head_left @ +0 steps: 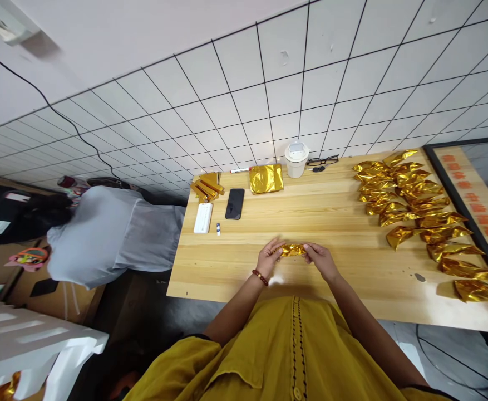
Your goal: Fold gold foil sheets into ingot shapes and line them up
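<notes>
Head view: both hands meet over the near middle of the wooden table (352,289). Left hand (269,259) and right hand (321,260) are each closed on one end of a small gold foil piece (292,250), pinching it between fingertips just above or on the tabletop; can't tell if it touches the wood.

Risks, as judgement: foil is thin and slick, so a hard pinch could tear or crease it wrong, and a loose pinch could let it slip and spring open. The bead bracelet (260,277) on the left wrist could snag foil. The row of finished gold foil pieces (414,214) runs along the right side to the near right corner; the nearest ones sit close to the edge, so a sleeve or elbow swing could push them off.

Surface: pale wood planks, a dark spot near the right front. At the far side lie a flat gold foil stack (266,178), narrow folded gold strips (207,188), a black phone (235,204), a white flat case (203,217), a small glue stick (218,228), a white lidded cup (296,159), glasses (322,162) and a marker (239,170).

Room: white tiled wall (235,100) with dark grout, cable running across it. Framed board with red characters (477,206) at right. Another person in a pale grey top (114,234) sits at the table's left end. White plastic furniture (26,340) is at lower left.
</notes>
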`<state>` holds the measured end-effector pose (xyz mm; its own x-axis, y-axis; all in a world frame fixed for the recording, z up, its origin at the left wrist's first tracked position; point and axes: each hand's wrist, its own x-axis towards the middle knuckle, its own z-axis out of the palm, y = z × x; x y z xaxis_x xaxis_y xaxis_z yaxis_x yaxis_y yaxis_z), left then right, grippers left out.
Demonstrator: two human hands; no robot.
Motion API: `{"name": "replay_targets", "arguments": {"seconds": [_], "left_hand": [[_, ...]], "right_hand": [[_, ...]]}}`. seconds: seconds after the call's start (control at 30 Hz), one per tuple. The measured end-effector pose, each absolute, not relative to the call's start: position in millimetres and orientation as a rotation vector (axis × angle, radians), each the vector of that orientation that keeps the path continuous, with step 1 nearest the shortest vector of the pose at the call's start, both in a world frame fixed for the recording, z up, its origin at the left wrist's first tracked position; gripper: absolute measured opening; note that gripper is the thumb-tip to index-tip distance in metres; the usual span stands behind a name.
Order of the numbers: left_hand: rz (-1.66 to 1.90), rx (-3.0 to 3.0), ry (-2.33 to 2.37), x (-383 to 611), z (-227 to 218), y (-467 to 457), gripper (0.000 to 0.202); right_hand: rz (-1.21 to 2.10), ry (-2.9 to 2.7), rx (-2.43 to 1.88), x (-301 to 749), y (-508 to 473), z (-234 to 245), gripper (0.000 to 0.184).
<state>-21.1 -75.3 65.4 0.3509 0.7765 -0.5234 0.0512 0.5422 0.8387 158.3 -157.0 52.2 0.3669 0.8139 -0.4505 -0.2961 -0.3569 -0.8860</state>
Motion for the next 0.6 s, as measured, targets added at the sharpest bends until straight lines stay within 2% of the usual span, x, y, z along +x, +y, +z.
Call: {"name": "replay_targets", "arguments": {"seconds": [0.2,0.6], "left_hand": [[0.589,0.861,1.091,-11.0,70.7,-84.7,0.044],[0.576,0.955,1.148,-7.6,71.1,-85.7,0.044]], "right_hand": [[1.138,-0.387,-1.481,146.0,-150.2,52.9,0.062],[1.181,-0.374,-1.438,134.7,-150.8,56.6,0.064]]}}
